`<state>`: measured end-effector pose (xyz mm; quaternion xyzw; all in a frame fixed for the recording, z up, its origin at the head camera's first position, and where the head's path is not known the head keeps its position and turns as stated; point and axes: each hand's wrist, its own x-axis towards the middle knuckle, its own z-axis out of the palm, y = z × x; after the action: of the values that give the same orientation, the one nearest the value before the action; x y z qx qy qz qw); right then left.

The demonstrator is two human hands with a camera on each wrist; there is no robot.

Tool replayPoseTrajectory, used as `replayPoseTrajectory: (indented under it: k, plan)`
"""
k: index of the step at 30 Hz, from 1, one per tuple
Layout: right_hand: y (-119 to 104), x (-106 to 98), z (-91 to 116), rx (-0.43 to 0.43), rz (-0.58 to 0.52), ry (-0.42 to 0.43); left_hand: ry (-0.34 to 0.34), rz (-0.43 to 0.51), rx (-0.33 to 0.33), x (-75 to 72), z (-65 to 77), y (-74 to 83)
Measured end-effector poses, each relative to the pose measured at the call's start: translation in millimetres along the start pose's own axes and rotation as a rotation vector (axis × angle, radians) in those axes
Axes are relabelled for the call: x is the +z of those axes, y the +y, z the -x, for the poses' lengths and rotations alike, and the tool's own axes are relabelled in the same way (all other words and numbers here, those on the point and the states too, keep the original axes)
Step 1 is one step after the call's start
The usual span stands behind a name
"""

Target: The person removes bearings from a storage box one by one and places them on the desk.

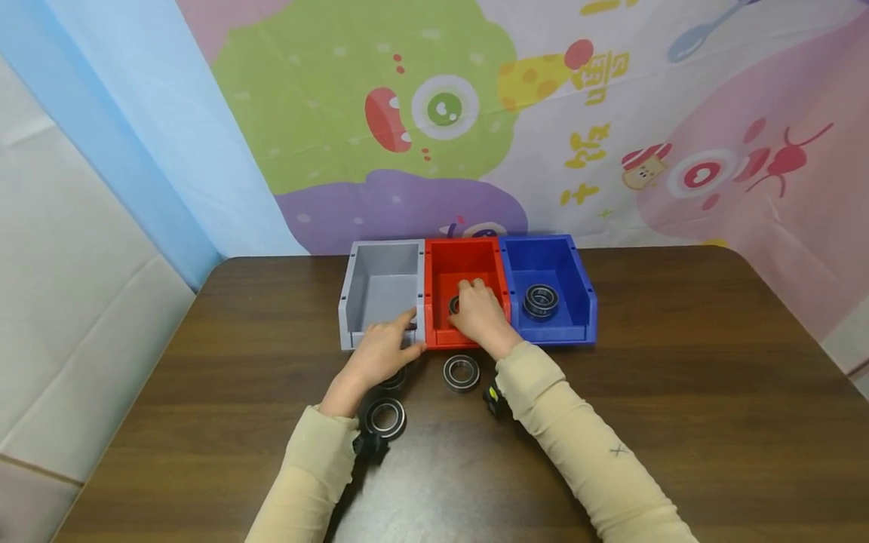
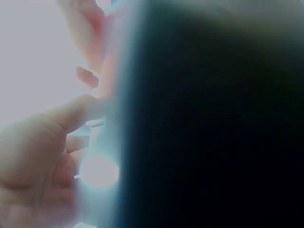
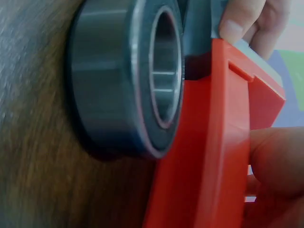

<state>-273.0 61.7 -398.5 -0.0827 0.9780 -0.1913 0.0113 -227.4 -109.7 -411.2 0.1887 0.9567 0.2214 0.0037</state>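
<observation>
My right hand [image 1: 480, 313] reaches into the red bin [image 1: 468, 260], its fingers curled at a ball bearing [image 1: 454, 305] that they partly cover. In the right wrist view that hand [image 3: 280, 166] is partly hidden behind the red bin's front wall. My left hand [image 1: 380, 351] grips the front right corner of the grey bin [image 1: 383, 302], thumb outside at the red bin's edge and fingers over the wall. The left wrist view is mostly blocked by a dark blur; the left hand [image 2: 33, 152] shows at its left.
Another bearing [image 1: 462, 372] lies before the red bin. Two more are by the left arm: one bearing [image 1: 385, 418], and a second bearing [image 1: 394, 379] partly under the hand. The blue bin [image 1: 543, 260] holds bearings [image 1: 541, 302]. A printed cloth [image 1: 366, 204] hangs behind the table [image 1: 665, 392].
</observation>
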Motion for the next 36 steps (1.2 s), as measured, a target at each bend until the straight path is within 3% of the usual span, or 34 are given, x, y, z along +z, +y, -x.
replayPoseTrajectory:
  k: [8,18,36]
  plan:
    - [0.6,4.2,-5.7,0.040,-0.007,-0.026,0.003,-0.005,0.001,-1.0,-0.5,0.5]
    - [3.8,9.2,-5.6,0.066,0.000,0.000,0.015,-0.010,0.027,1.2,-2.5,-0.1]
    - [2.8,5.5,4.7,-0.015,-0.100,0.135,0.003,-0.006,0.014,0.4,-0.3,-1.5]
